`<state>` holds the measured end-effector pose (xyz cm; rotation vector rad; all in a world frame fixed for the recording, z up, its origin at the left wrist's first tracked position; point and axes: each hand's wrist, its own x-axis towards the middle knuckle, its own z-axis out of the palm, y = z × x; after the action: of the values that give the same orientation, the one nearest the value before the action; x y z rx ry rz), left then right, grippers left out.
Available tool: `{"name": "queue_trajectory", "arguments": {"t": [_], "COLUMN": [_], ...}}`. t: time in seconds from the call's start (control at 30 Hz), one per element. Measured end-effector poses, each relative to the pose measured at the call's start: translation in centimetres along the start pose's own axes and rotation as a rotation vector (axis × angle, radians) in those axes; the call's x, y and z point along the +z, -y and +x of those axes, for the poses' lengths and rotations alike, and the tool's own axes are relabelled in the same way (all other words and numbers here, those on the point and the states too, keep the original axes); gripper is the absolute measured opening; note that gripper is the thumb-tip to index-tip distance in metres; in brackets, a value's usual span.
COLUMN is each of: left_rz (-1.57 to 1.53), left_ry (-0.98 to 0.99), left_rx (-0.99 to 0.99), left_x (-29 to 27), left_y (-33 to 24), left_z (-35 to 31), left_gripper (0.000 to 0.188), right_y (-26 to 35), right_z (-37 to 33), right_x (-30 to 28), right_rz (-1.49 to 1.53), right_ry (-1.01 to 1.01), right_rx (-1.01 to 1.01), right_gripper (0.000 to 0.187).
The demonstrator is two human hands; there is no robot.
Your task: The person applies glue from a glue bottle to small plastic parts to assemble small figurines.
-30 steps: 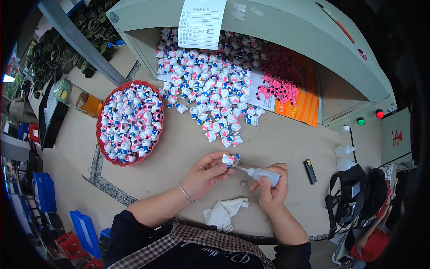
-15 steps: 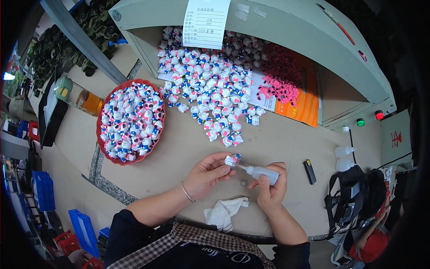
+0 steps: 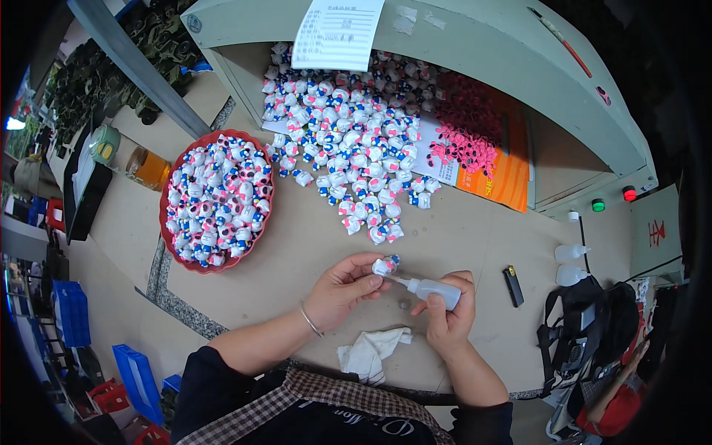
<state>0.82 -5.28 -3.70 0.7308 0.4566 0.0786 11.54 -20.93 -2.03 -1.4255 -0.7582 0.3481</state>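
Note:
My left hand [image 3: 343, 290] pinches a small white, pink and blue figurine [image 3: 383, 266] between thumb and fingers. My right hand [image 3: 451, 315] is closed round a translucent squeeze bottle [image 3: 436, 291], tilted so its thin nozzle reaches the figurine's lower side. Whether the tip touches it is too small to tell. Beyond my hands lies a large pile of similar figurines [image 3: 345, 141], running back under the grey-green shelf. To the left, a red scalloped basin [image 3: 165, 222] is full of more of them, several with pink-and-black parts.
A white cloth [image 3: 368, 354] lies near the front edge. At right are a black lighter-like object [image 3: 513, 286], two white bottles [image 3: 570, 275] and a black bag [image 3: 586, 326]. Small pink pieces [image 3: 466, 148] sit on an orange sheet under the shelf [image 3: 475, 44]. A drink bottle [image 3: 148, 169] lies by the basin.
The squeeze bottle's nozzle has dipped slightly lower against the figurine. The paper label hanging from the shelf has swung up and to the left. Both hands have otherwise hardly moved.

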Motion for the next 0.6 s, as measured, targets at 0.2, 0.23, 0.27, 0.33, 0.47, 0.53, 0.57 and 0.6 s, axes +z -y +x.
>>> {"name": "queue_trajectory", "arguments": {"t": [0.2,0.23,0.27,0.33,0.47,0.53,0.57,0.6], "left_rz": [-0.008,-0.007,-0.007,-0.013,-0.014,-0.017,-0.02,-0.02], "left_ry": [-0.006,-0.009,-0.007,-0.013,0.018,-0.015,-0.006,-0.011], "left_rx": [0.026,0.034,0.033,0.01,0.011,0.009,0.011,0.013], "left_x": [-0.3,-0.3,-0.3,-0.1,0.1,-0.2,-0.4,-0.5], "left_y": [0.1,0.1,0.1,0.0,0.0,0.0,0.1,0.1], "left_z": [0.0,0.0,0.0,0.1,0.1,0.0,0.0,-0.1], "left_gripper": [0.035,0.036,0.036,0.036,0.036,0.035,0.035,0.034], "right_y": [0.1,0.1,0.1,0.1,0.6,1.8,2.3,2.5], "right_z": [-0.1,-0.1,-0.1,0.0,0.2,1.1,1.6,2.1], "right_x": [-0.4,-0.4,-0.5,-0.5,-0.7,-1.2,-1.6,-1.8], "right_rz": [-0.048,-0.046,-0.046,-0.024,0.133,0.181,0.238,0.232], "right_ry": [0.007,0.0,-0.008,-0.018,-0.136,-0.209,-0.278,-0.279], "right_rx": [-0.017,-0.017,-0.017,-0.003,0.105,0.195,0.291,0.285], "right_gripper": [0.017,0.018,0.018,0.019,0.019,0.019,0.019,0.019]}}
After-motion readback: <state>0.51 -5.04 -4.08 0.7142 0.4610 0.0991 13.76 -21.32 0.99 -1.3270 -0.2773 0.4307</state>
